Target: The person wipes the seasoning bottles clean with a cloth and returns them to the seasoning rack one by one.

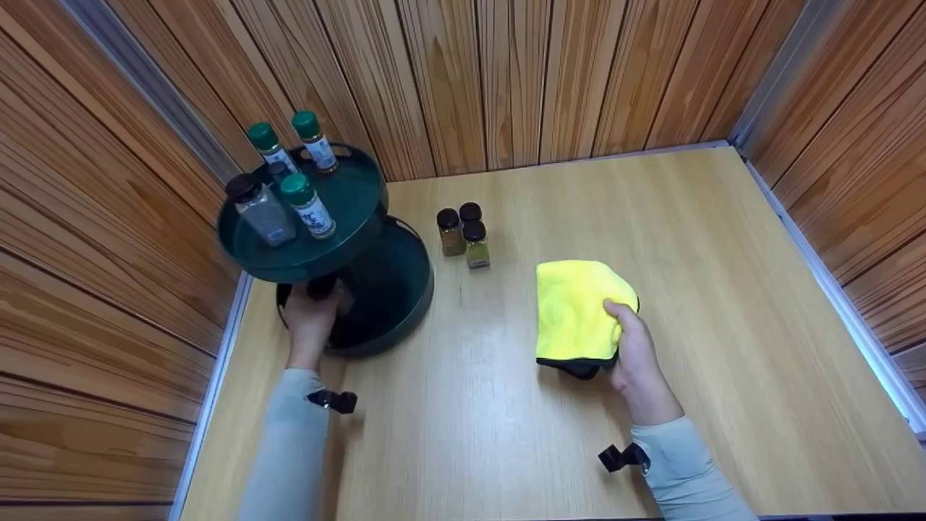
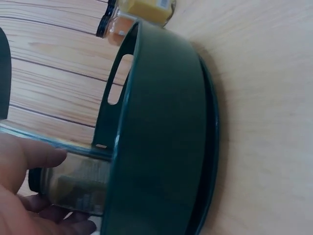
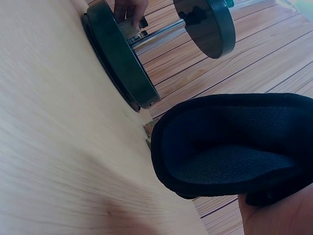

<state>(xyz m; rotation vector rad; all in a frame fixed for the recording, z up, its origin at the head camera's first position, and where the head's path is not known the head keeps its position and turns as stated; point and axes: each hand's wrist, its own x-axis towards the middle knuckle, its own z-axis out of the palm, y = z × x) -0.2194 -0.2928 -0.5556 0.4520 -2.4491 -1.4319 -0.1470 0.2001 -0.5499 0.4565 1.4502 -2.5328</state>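
In the head view my left hand (image 1: 311, 318) reaches into the lower tray (image 1: 394, 333) of a dark green two-tier rack, under its upper tray (image 1: 347, 242). The left wrist view has that hand's thumb and fingers around a clear spice jar (image 2: 78, 183) with a black lid, inside the tray wall (image 2: 161, 127); the wall hides the jar's base. My right hand (image 1: 640, 369) grips a folded yellow cloth (image 1: 579, 311) with dark edging over the table, thumb on top. Its dark underside (image 3: 234, 161) fills much of the right wrist view.
Green-capped bottles (image 1: 313, 213) and a larger dark-lidded jar (image 1: 266, 213) stand on the upper tray. Three small dark-lidded spice jars (image 1: 477, 250) cluster on the table right of the rack. Wood-panelled walls (image 1: 506, 79) border the table (image 1: 723, 289).
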